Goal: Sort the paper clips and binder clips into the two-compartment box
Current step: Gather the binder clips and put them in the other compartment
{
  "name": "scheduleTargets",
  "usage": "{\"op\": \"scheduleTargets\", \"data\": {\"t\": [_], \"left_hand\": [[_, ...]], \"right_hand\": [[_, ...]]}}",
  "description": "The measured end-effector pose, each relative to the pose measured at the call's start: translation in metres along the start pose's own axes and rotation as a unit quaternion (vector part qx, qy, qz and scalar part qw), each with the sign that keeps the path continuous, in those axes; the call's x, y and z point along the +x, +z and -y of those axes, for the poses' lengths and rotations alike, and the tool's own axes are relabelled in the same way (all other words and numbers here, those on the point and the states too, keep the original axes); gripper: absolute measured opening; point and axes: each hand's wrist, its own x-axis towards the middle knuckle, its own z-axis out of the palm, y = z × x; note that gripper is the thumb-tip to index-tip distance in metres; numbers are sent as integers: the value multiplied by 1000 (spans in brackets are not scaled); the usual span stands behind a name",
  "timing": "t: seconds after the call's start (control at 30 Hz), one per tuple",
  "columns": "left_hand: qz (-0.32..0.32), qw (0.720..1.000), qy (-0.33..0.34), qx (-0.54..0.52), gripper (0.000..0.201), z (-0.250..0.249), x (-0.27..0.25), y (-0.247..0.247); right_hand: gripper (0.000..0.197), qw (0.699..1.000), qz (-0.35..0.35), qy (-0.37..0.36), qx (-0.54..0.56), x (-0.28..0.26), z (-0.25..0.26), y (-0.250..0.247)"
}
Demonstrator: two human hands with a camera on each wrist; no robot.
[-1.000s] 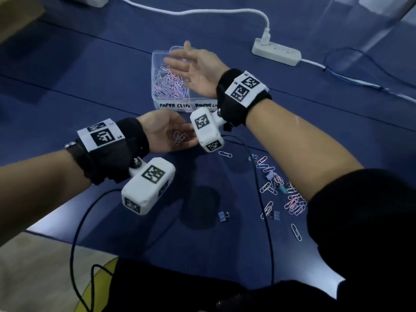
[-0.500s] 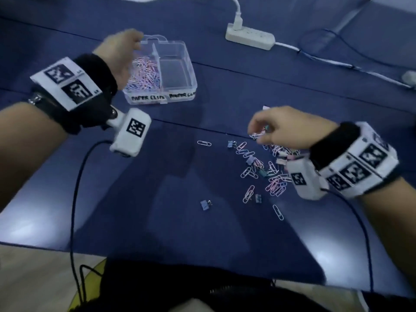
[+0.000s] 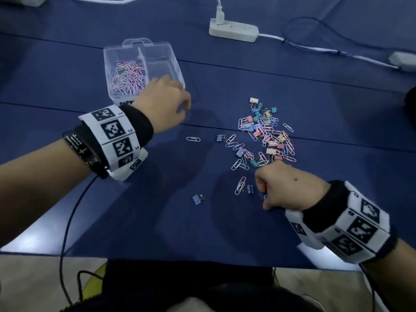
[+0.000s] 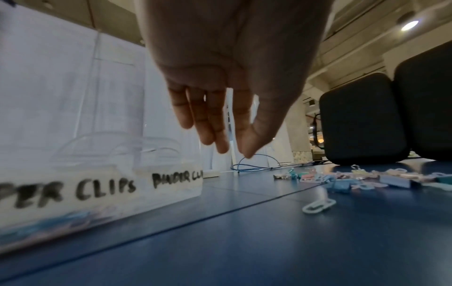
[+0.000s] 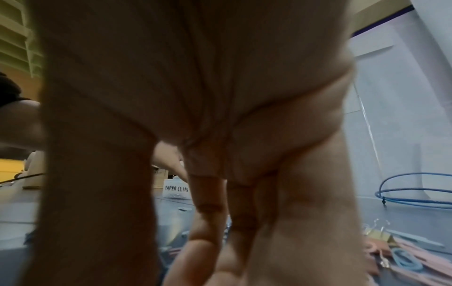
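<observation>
The clear two-compartment box (image 3: pixel 177 70) stands at the back left; its left compartment holds several pastel paper clips (image 3: pixel 128 79), and its right one looks empty. Labels on the box (image 4: pixel 102 185) read "PAPER CLIPS" and "BINDER CLIPS". My left hand (image 3: pixel 166 104) hangs at the box's front right corner. The left hand's (image 4: pixel 227 108) fingers are straight, point down and hold nothing. A mixed pile of paper clips and binder clips (image 3: pixel 265 136) lies at centre right. My right hand (image 3: pixel 281 188) is curled, knuckles up, at the pile's near edge. Its fingertips are hidden against the table.
Loose pieces lie left of the pile: a paper clip (image 3: pixel 193 139), a blue binder clip (image 3: pixel 197 198) and another (image 3: pixel 220 138). A white power strip (image 3: pixel 233 30) and cables run along the back. Black cases (image 4: pixel 362 120) stand at the far right. The table's near edge (image 3: pixel 202 258) is close to my body.
My left hand has left the paper-clip compartment and dropped to the box's front right corner. My right hand has moved from the pile's far side to its near edge.
</observation>
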Motion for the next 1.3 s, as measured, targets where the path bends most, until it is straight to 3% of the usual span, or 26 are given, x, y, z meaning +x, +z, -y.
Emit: {"op": "scheduleTargets", "data": {"t": [0.07, 0.2, 0.37, 0.5, 0.57, 0.63, 0.7, 0.77, 0.8, 0.83, 0.87, 0.9, 0.97, 1.0, 1.1, 1.3], "left_hand": [[25, 999, 40, -17, 24, -6, -3, 1], [147, 986, 66, -39, 28, -17, -8, 9], [171, 983, 44, -49, 29, -27, -5, 16], [203, 978, 32, -17, 25, -40, -3, 17], [205, 978, 28, -24, 22, -47, -1, 16], [220, 970, 1, -105, 23, -54, 3, 13], [246, 926, -60, -281, 32, -61, 4, 10], [269, 836, -124, -462, 30, -69, 5, 8], [285, 792, -143, -521, 25, -72, 4, 7], [298, 768, -147, -547, 17, -76, 4, 6], [301, 771, -137, -545, 10, -79, 5, 7], [295, 806, -108, -501, 11, -83, 6, 8], [278, 906, -3, -320, 19, -90, 9, 12], [264, 935, 50, -231, 24, -94, 10, 13], [243, 956, 117, -116, 46, -99, 15, 19], [195, 969, 124, -90, 32, -98, 22, 24]], "right_hand": [[21, 1000, -11, -16, 4, 0, -1, 4], [23, 997, -47, -48, 27, -2, -7, 6], [20, 982, -114, -39, 146, -3, -19, -1], [29, 931, -199, 5, 306, 0, -36, -10], [36, 920, -218, 19, 326, 1, -40, -10], [36, 927, -206, 13, 312, 0, -39, -8], [25, 951, -175, -13, 256, -1, -36, -5], [10, 969, -164, -27, 184, -2, -35, -2], [15, 976, -161, -16, 148, -3, -36, 0], [26, 980, -159, -3, 117, -3, -37, 1], [37, 984, -154, 12, 91, -3, -38, 2], [45, 985, -153, 23, 75, -3, -39, 2], [55, 985, -151, 46, 76, -2, -39, 1], [57, 984, -149, 53, 80, 0, -40, 0], [46, 984, -135, 38, 109, 4, -43, 3], [24, 971, -142, 19, 189, 10, -44, 7]]}}
